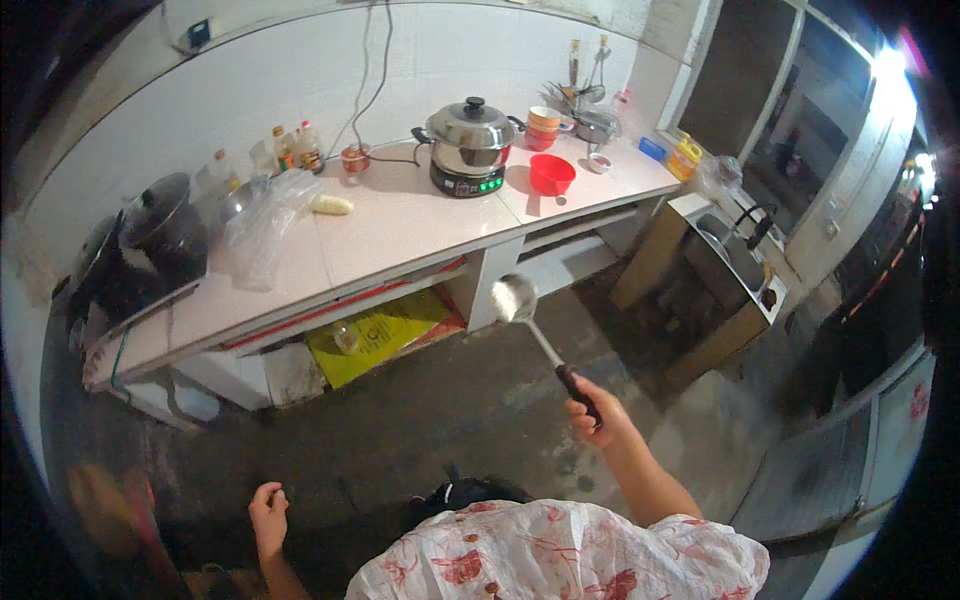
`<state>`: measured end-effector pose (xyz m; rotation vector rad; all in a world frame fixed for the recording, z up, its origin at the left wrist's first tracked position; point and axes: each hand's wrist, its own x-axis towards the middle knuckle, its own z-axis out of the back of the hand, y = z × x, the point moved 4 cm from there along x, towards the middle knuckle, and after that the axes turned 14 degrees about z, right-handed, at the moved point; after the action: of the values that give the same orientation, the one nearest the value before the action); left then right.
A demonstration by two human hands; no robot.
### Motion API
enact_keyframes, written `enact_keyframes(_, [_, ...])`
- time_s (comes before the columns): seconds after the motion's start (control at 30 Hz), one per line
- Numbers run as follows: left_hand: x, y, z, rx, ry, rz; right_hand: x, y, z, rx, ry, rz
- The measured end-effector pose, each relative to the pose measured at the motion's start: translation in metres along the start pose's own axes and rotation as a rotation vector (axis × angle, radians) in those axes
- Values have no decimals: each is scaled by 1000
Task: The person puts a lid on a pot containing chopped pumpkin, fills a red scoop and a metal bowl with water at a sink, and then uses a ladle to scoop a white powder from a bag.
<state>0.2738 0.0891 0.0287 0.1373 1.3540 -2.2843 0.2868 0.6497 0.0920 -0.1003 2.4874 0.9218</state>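
Observation:
My right hand (598,412) grips the dark handle of a metal ladle (514,298), its bowl raised over the floor before the counter. Low at the left, my left hand (268,504) hangs with fingers curled; whether they hold anything is unclear. On the counter (420,232) a lidded stainless steel pot (472,142) stands on an electric base (466,182) with green lights. To its right are a red plastic bowl (553,175) and stacked bowls (542,127). A peeled corn cob (331,205) lies by a clear plastic bag (270,225).
A metal sink (724,251) stands at the right below the window. Bottles (309,150) line the wall, and a dark wok or pan (157,210) is at the counter's left end. A yellow detergent jug (684,157) stands at the right end. Open shelves lie under the counter.

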Motion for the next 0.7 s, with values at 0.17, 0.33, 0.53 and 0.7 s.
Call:
enact_keyframes(0.17, [60, -62, -50, 115, 91, -44, 60, 77, -7, -5, -132, 209])
enact_keyframes(0.33, [98, -83, -100, 216, 79, -182, 159, 180, 12, 30, -64, 319])
enact_keyframes(0.53, [142, -59, -154, 451, -68, -376, 290, 288, 31, -184, -29, 510])
enact_keyframes(0.7, [144, -114, -202, 1050, -127, -358, 399, 336, 64, -680, -151, 632])
